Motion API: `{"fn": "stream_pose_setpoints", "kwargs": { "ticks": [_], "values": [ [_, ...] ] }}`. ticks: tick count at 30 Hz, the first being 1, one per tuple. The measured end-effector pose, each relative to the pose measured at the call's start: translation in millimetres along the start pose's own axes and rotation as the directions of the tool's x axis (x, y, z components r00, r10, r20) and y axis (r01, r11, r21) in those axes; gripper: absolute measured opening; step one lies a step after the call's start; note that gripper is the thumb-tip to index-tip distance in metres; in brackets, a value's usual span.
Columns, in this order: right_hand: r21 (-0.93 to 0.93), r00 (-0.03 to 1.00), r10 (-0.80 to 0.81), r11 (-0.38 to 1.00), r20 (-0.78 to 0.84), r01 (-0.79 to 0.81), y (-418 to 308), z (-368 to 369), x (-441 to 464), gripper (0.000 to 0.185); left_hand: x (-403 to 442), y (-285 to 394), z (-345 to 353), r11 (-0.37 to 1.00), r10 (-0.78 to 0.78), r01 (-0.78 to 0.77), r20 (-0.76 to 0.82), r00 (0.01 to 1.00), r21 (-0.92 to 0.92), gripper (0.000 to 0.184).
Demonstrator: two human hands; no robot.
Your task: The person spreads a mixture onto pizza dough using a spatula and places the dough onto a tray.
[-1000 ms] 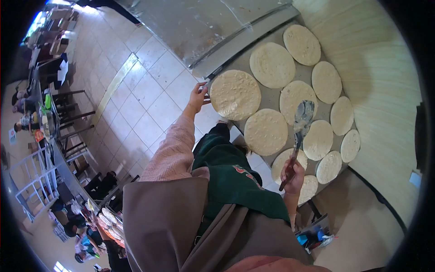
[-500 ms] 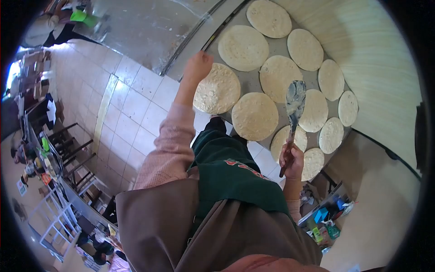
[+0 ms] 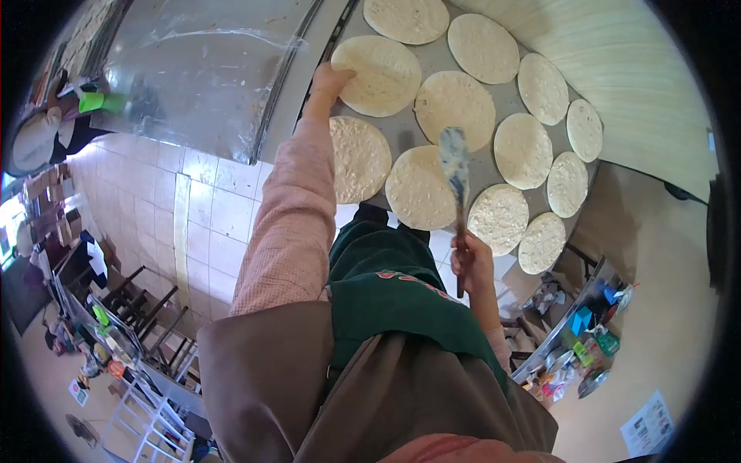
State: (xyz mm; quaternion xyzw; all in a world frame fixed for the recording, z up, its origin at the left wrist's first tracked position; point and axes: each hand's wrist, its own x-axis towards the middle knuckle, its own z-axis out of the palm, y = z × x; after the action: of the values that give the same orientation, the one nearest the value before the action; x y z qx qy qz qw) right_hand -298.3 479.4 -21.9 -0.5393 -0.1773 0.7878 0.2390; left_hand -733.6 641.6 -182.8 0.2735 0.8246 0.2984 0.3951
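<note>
Several round, pale flatbreads lie spread over a flat grey griddle (image 3: 403, 137). My left hand (image 3: 330, 82) is closed at the left rim of one flatbread (image 3: 378, 77), with a fingertip over its edge; the fingers beneath are hidden. In my right hand (image 3: 474, 261) is the brown handle of a spatula (image 3: 455, 158), held upright in view. Its smeared blade passes in front of a nearer flatbread (image 3: 417, 189) and a middle one (image 3: 455, 104). A bubbly flatbread (image 3: 359, 160) lies below my left forearm's side.
A metal worktop (image 3: 201, 69) adjoins the griddle on the left, with a green cup (image 3: 91, 102) at its far end and a person (image 3: 38, 139) beside it. A pale curved panel (image 3: 641, 92) borders the right. Cluttered shelving (image 3: 567, 332) stands lower right, stools (image 3: 147, 309) lower left.
My left hand has moved from the near-left edge up to the rim of a farther flatbread. The spatula has shifted left with my right hand. The whole view has turned slightly.
</note>
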Motion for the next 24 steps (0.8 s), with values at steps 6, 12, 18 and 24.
{"fn": "stream_pose_setpoints", "kwargs": {
  "ticks": [6,12,18,24],
  "values": [
    [-0.01,0.992,0.125,0.992,-0.004,-0.125,21,36,51,0.035,-55,44,-43,0.596,0.2,0.018,0.171,0.965,-0.802,0.048],
    [0.041,0.99,0.136,0.99,0.032,-0.137,28,57,105,0.032,-92,35,-98,0.397,0.299,-0.07,0.057,0.953,-0.915,0.045],
    [0.114,0.994,0.107,0.987,0.023,-0.109,37,59,134,0.033,-115,7,-116,0.159,0.268,-0.071,-0.027,0.963,-0.985,0.052],
    [0.19,0.999,0.015,0.982,-0.029,-0.009,28,60,123,0.028,-129,-11,-114,0.008,0.256,-0.078,-0.073,0.964,-0.997,0.055]
  ]
}}
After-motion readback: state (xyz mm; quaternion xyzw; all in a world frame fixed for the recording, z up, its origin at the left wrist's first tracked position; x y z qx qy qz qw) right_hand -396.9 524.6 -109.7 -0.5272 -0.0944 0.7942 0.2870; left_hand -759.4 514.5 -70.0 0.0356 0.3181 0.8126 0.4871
